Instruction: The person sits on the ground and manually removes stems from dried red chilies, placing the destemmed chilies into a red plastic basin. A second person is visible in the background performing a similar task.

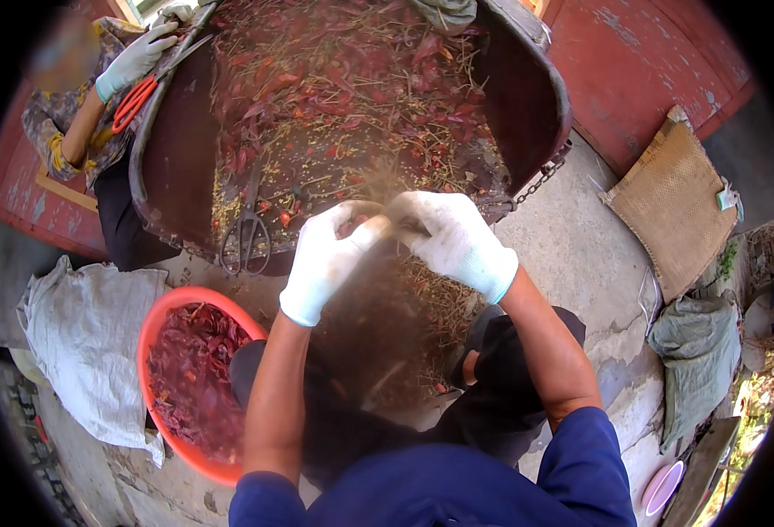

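Note:
My left hand (pixel 334 250) and my right hand (pixel 457 241), both in white knit gloves, meet at the fingertips over the near edge of a large dark metal cart bed (pixel 176 167). The left fingers are curled closed, and a bit of dried red chilli (pixel 350 227) shows between them. My right fingers are pinched beside the left ones; what they hold is hidden. Dried red chillies (pixel 343 75), stems and yellow seeds cover the bed. Dark metal scissors (pixel 248 230) hang over its near edge, left of my hands.
An orange basin (pixel 148 386) of chilli pieces stands by my left leg, beside a white sack (pixel 93 347). A co-worker's gloved hand (pixel 136 61) is by orange-handled scissors (pixel 136 101). Stems (pixel 439 307) litter the floor. A woven mat (pixel 676 202) and green-grey sack (pixel 698 351) lie right.

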{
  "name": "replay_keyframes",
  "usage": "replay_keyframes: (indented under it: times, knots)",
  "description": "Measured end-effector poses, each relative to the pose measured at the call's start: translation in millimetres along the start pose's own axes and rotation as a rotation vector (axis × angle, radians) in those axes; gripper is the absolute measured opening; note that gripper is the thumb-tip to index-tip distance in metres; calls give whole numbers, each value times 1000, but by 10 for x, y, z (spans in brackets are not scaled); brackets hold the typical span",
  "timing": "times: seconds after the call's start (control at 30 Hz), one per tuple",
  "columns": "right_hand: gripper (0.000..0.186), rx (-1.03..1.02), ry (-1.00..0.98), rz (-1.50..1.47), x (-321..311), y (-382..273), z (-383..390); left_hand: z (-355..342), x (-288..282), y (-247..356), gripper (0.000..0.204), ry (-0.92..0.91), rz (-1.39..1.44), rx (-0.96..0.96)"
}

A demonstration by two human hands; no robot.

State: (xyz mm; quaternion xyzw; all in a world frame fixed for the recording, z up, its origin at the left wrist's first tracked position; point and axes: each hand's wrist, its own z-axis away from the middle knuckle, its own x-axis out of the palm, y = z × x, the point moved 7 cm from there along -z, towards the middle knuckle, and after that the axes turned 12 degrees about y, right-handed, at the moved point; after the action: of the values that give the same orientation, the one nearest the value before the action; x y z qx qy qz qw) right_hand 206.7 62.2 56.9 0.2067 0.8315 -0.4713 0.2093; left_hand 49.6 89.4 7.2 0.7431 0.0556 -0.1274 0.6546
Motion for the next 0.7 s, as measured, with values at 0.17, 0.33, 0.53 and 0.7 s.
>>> replay_keyframes:
  times: [0.17, 0.33, 0.53, 0.7]
  knots:
    - [22, 374, -15, -333, -63, 67, 14, 70, 77, 47, 39, -86, -11, -103]
    - [21, 367, 58, -469, -84, 94, 29, 101, 89, 136, 31, -97, 138, -196]
    - [18, 378, 128, -324, -45, 144, 62, 156, 110, 162, 26, -60, 185, -216]
    - [23, 716, 79, -835, 139, 270, 128, 136, 75, 130, 24, -7, 128, -22]
